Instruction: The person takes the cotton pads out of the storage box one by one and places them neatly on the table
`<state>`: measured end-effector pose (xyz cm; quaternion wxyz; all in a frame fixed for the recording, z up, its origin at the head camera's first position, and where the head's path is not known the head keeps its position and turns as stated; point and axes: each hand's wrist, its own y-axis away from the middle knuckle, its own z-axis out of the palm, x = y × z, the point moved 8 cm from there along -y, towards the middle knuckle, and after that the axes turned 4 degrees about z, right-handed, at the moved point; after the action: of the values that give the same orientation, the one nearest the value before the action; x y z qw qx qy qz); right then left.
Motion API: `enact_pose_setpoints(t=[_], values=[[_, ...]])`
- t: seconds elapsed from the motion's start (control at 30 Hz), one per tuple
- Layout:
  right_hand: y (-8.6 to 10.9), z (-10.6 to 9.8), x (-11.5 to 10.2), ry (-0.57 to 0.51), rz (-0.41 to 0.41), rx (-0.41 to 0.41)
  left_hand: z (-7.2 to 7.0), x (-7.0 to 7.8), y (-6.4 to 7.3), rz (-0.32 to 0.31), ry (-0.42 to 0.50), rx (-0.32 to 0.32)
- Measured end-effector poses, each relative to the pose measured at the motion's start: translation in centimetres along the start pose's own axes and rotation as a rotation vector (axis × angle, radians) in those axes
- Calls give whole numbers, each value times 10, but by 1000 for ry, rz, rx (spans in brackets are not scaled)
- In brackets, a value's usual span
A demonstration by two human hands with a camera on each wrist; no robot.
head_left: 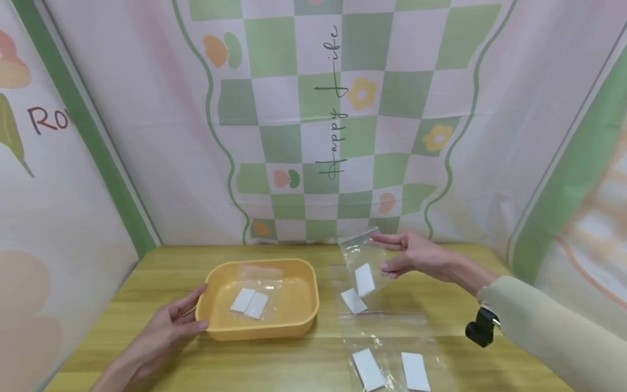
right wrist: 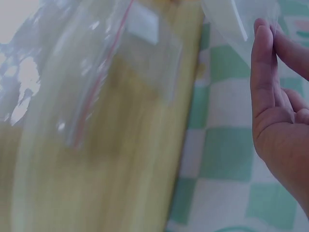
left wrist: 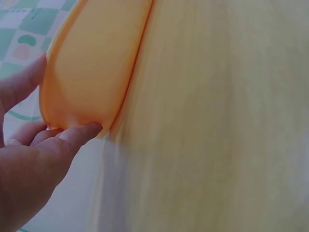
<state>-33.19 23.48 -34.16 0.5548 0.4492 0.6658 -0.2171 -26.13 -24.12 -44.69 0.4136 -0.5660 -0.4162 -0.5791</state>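
My left hand (head_left: 166,329) grips the left end of a yellow plastic tray (head_left: 309,305), thumb and fingers spread along its rim and wall; the left wrist view shows this too. In the tray lies a clear zip bag (head_left: 260,273) with two white rectangular pieces (head_left: 249,302). To the tray's right, my right hand (head_left: 423,256) pinches the edge of a raised clear zip bag (head_left: 354,251) holding a white piece (head_left: 364,280). In the right wrist view that bag (right wrist: 264,10) hangs from the fingertips. Just below it, another white piece (head_left: 354,301) lies in a bag on the table.
More clear zip bags (head_left: 382,326) lie at the front right of the wooden table (head_left: 147,294), with white pieces (head_left: 415,372) inside. A printed cloth (head_left: 274,109) hangs behind the table's far edge, and cloth walls stand at both sides. A black device (head_left: 481,326) sits at the right wrist.
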Motion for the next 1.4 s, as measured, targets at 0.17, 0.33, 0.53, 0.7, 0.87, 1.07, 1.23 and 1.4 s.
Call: enact_pose_setpoints(t=[0.17, 0.33, 0.53, 0.7, 0.87, 1.07, 1.23, 1.4], values=[[5, -14, 27, -19, 31, 1, -1, -2, 2, 0, -9, 13], [6, -24, 52, -66, 56, -9, 0, -3, 3, 0, -6, 7], [5, -30, 78, -142, 66, -33, 0, -5, 3, 10, -7, -14], [5, -36, 92, -133, 65, -38, 0, -4, 1, 11, -5, -21], [6, -41, 99, -91, 64, -38, 0, -3, 0, 4, 0, -18], [6, -43, 105, -11, 92, -42, 1, -1, 1, 6, 4, -5], [6, -47, 110, 45, 95, -7, 1, 0, 1, 11, -4, -6], [6, -46, 113, 75, 92, 19, 1, 1, 1, 12, -7, -8]])
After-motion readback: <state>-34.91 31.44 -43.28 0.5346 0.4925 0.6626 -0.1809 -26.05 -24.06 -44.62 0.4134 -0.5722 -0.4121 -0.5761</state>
